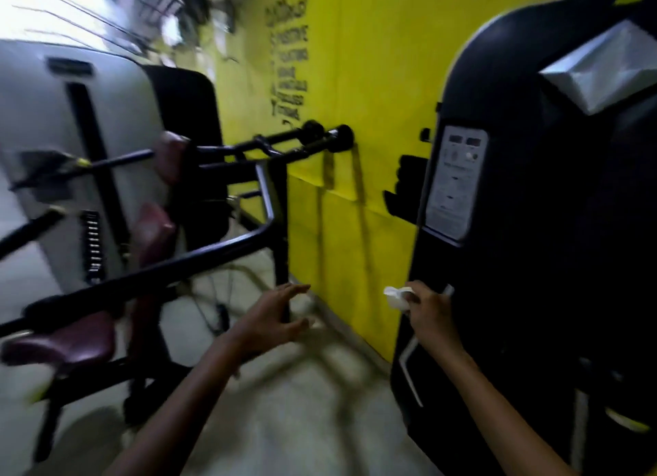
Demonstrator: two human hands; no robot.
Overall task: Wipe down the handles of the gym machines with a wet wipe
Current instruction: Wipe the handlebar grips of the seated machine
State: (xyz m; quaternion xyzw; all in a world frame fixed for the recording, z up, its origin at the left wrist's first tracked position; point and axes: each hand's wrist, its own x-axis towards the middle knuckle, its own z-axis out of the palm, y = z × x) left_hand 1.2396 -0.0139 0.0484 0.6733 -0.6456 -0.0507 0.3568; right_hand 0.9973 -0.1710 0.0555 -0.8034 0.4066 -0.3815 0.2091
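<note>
**Now at hand: wet wipe bunched in right hand beside dark machine**

Clearly soft stuff, that wet wipe [396, 298]: white, limp, light, probably damp and slick, best kept wadded in a pinch and wrapped round a bar when rubbing. Pinched between thumb and curled fingers [414, 296] of right hand [432, 315], close against dark machine housing [533, 262], just beside a pale slanted bar [409, 354]. Left hand [273, 319] bare, fingers spread and straight, gripping nothing, near black frame tube [199, 258]. Beyond: paired handles [320, 137] by yellow wall [373, 84], maroon seat [64, 340]. Heavy motion blur; wall lettering unreadable; whether wipe touches machine, impossible to tell.
</note>
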